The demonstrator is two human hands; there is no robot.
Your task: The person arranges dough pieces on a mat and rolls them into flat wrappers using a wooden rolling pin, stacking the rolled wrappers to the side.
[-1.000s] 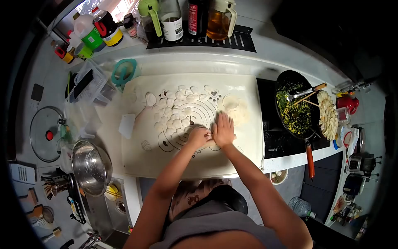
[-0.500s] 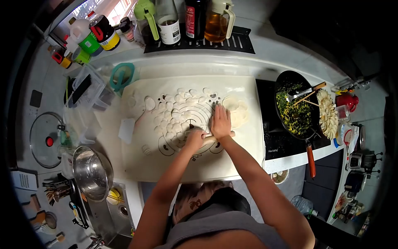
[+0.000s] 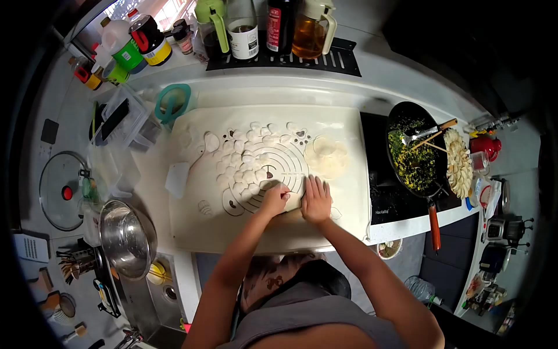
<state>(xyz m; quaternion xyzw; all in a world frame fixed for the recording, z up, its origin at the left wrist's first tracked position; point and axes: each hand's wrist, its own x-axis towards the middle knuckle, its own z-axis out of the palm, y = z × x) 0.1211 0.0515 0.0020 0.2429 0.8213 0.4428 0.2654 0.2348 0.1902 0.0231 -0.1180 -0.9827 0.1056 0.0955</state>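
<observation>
My left hand is closed near the front of the pale patterned mat; what its fingers pinch is too small to make out. Beside it on the right, my right hand lies flat with fingers stretched out. The rolling pin is mostly hidden beneath my hands. Several small floured dough pieces cover the mat's middle-left. Thin round wrappers lie overlapped at the right, beyond my right hand. A white scraper rests near the left edge.
At the right, a wok of chopped filling stands on the black cooktop, beside a plate of folded dumplings. A metal bowl is at the left by the sink. Bottles line the back.
My right hand has slid back toward me, from over the mat's middle to its front part. The rolling pin, visible half a second ago, is now mostly covered.
</observation>
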